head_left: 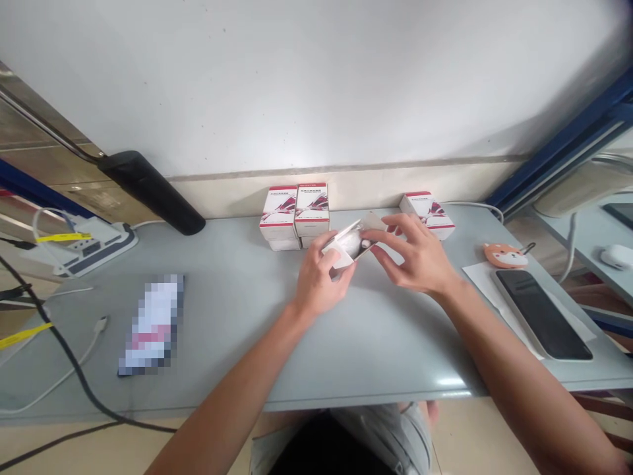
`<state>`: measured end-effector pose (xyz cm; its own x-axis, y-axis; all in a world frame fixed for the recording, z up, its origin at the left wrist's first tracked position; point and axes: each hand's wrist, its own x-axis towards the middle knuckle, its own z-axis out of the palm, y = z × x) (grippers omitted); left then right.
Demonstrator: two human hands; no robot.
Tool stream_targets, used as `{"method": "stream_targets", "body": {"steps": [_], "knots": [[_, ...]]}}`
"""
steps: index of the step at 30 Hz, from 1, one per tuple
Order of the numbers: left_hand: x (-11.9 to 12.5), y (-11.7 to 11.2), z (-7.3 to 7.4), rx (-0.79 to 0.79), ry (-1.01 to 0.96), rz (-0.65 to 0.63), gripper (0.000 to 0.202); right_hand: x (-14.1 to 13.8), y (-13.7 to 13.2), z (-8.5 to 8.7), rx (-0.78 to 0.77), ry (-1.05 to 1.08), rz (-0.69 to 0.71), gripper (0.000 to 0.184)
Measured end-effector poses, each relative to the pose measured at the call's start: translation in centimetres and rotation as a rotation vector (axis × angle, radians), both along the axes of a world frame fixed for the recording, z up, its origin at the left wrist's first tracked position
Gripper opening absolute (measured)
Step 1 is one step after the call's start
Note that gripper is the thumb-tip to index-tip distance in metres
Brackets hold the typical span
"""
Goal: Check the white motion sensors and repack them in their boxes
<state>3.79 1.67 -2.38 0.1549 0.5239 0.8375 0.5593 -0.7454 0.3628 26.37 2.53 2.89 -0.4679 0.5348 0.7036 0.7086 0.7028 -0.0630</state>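
Above the middle of the table, a small white box (pixel 337 255) is tilted with its top end open. My left hand (pixel 321 280) wraps round it from the left, thumb on its near face. Inside the opening show clear plastic wrap and something white, too hidden to name. My right hand (pixel 413 254) is at the box's right end, its index finger at the mouth and its thumb at the near edge, closed on that end. Behind the left hand stand two white and red boxes (pixel 312 210). Another printed box (pixel 432 214) stands behind my right hand.
On the right lie a dark-screened phone (pixel 542 313), white paper (pixel 482 280) and an orange animal-faced case (pixel 504 255). A blurred-out phone-shaped object (pixel 152 323) lies left. A power strip (pixel 103 247), cables and a black padded arm (pixel 153 191) occupy the far left.
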Motion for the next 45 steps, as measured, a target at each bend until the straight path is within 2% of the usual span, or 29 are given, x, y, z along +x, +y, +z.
{"method": "stream_targets", "body": {"steps": [5,9,16,19,24,31,36,41,45], "knots": [[0.0,0.0,-0.7,-0.013,-0.054,0.006,0.045,-0.1,0.5,-0.9,0.092,0.080,0.020,0.026],[0.1,0.1,-1.0,0.038,-0.082,0.009,0.046,-0.4,0.4,-1.1,0.057,0.119,0.024,0.022],[0.2,0.2,-1.1,0.032,-0.070,0.010,0.049,-0.3,0.5,-1.3,0.036,0.144,0.014,0.019],[0.2,0.2,-1.1,0.058,-0.069,0.019,0.055,-0.5,0.2,-1.0,-0.033,0.118,-0.014,0.021],[0.3,0.3,-1.0,0.079,-0.044,0.006,0.063,-0.9,-0.3,-0.2,-0.211,0.013,-0.029,0.038],[0.8,0.6,-0.7,0.102,-0.039,-0.027,0.058,-0.1,-0.3,0.6,-0.250,0.005,0.010,0.032],[0.7,0.5,-0.2,0.025,0.030,-0.024,0.055,0.2,-0.5,1.0,-0.345,0.011,0.082,0.031],[0.5,0.4,0.4,0.033,0.047,-0.037,0.052,0.0,-0.4,0.9,-0.422,0.057,0.135,0.030],[0.5,0.0,0.7,-0.056,0.064,0.014,0.041,0.0,-0.2,0.7,-0.439,0.057,0.156,0.029]]}}
